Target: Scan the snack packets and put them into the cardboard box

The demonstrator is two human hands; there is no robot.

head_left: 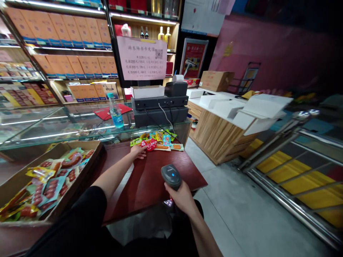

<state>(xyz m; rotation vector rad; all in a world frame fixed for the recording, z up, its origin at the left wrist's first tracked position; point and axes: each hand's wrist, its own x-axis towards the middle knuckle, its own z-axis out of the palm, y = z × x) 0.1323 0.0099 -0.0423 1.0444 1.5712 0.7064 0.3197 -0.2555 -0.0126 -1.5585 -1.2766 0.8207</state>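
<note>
Right hand (183, 199), near: clamped around 1 barcode scanner (171, 176). Left hand (137, 152), far: at 1 red snack packet (151, 145), grip unclear.

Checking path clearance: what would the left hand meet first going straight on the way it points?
The red packet, right at the left hand. Past it, probably the other snack packets, though depth is hard to judge.

2 bare forearms (118, 175) forward; left hand (138, 151) outstretched; right hand (182, 197) curled, nearer
</note>
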